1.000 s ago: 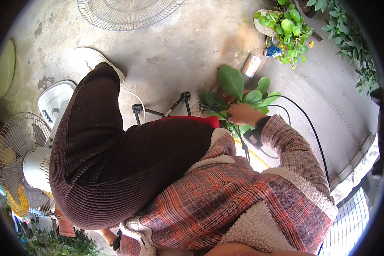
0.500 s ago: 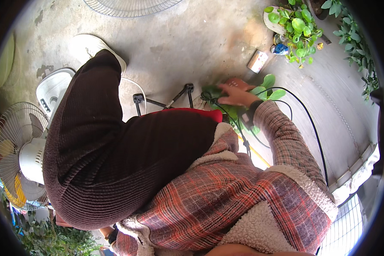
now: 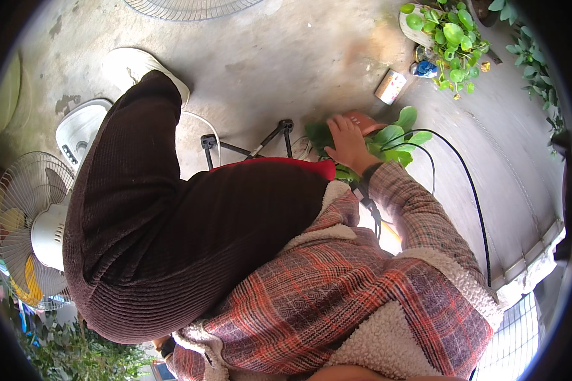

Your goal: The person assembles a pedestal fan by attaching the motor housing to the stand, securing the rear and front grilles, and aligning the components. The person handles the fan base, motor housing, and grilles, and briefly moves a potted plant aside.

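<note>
My right hand (image 3: 349, 143) reaches out with its fingers stretched and a little apart. It lies against the green leaves of a potted plant (image 3: 405, 120), its fingertips beside the reddish-brown pot (image 3: 363, 121). I see nothing held in it. A black cable (image 3: 467, 170) arches from behind the wrist and leaves off to the right. Dark cords with a plug-like end (image 3: 374, 206) hang below my right wrist, next to my jacket. Of my left hand (image 3: 158, 342) only a sliver by a dark wristband shows at the bottom left; my thigh hides its fingers.
Black folding stool legs (image 3: 278, 138) stand beside a red seat edge (image 3: 311, 166) under me. A white standing fan (image 3: 47, 238) is at the left, with its base (image 3: 82, 130) near my shoe. A printed can-like box (image 3: 389, 87) and another plant (image 3: 454, 38) sit at the upper right.
The bundle of black cord by my right fingers is no longer there; cords now hang lower, by the wrist. My right hand has shifted slightly and its fingers are straighter.
</note>
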Motion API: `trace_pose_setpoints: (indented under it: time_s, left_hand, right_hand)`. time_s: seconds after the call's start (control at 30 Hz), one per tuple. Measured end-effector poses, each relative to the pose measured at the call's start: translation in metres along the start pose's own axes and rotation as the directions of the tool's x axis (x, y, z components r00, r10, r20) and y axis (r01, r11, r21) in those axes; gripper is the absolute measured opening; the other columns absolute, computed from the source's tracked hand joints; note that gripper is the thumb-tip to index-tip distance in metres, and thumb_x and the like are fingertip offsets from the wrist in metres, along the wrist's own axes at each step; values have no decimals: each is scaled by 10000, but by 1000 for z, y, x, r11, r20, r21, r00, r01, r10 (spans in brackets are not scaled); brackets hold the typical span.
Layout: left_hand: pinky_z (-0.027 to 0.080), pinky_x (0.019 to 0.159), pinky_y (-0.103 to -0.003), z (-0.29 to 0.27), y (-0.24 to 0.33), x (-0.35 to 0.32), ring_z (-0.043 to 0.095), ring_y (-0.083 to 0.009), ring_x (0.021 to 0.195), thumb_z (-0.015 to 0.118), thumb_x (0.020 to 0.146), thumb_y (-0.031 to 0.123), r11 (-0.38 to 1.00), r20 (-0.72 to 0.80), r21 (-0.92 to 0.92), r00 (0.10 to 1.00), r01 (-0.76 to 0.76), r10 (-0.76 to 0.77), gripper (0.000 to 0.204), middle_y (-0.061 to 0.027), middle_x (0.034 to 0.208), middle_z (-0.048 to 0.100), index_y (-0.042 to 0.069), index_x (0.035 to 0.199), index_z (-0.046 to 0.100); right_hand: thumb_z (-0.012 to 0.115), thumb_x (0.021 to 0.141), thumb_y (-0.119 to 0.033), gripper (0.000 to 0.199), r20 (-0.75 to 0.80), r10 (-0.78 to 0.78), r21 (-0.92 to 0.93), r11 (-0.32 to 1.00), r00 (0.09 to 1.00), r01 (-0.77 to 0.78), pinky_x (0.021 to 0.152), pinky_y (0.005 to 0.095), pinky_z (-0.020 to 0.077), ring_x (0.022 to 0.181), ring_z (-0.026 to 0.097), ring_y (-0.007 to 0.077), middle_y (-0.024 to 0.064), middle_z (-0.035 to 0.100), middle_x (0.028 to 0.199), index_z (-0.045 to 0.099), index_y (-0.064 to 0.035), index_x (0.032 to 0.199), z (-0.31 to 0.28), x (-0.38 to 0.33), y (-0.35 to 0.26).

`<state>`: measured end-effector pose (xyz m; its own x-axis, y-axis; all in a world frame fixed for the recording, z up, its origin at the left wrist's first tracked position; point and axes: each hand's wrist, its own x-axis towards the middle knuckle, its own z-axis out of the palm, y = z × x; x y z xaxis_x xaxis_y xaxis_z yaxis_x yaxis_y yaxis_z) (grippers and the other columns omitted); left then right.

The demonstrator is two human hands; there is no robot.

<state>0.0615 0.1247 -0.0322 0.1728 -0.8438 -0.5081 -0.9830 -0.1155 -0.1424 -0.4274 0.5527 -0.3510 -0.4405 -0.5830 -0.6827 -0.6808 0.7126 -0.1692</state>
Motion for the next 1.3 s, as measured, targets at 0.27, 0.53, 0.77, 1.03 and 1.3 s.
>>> trace_pose_setpoints:
  time_s: [0.27,0.53,0.77,1.03,1.3]
  left_hand:
    - [502,761,-410,-4,8,-8,649,-301,845,503,915,167,1000,-10,1,1000,12,-12,260,-193,923,682,-43,971,645]
    - [507,757,-409,7,27,26,656,-292,849,506,910,150,1000,2,-7,1000,-8,8,246,-187,921,686,-44,959,650]
    - [503,736,-385,40,18,108,644,-283,781,516,905,120,987,-86,131,990,-95,107,179,-185,864,671,23,929,664]
    - [471,722,-416,53,3,88,600,-342,761,548,888,146,966,-291,-14,926,-258,243,145,-170,808,635,20,876,620]
    - [501,733,-404,41,20,76,627,-326,834,617,851,176,962,-260,-141,947,-232,190,202,-177,909,651,10,965,622]
  right_hand:
    - [613,826,-398,443,885,-254,202,965,391,168,948,436,418,1092,609,295,120,642,1152,574,-209,1225,7,-18,-24]
    - [573,850,-409,369,814,-281,223,959,509,172,849,483,455,989,628,324,108,671,1048,612,-186,1142,47,-29,-15]
    - [555,872,-375,332,778,-312,264,950,545,166,820,446,469,935,633,307,123,675,1009,627,-135,1089,24,13,-27]
    - [535,896,-338,312,830,-212,153,976,515,155,788,404,485,874,639,289,139,680,964,644,-76,1028,-11,26,-17]
    - [514,921,-300,320,609,-138,134,988,781,70,756,362,500,812,645,270,155,684,919,660,-18,968,-76,89,-35]
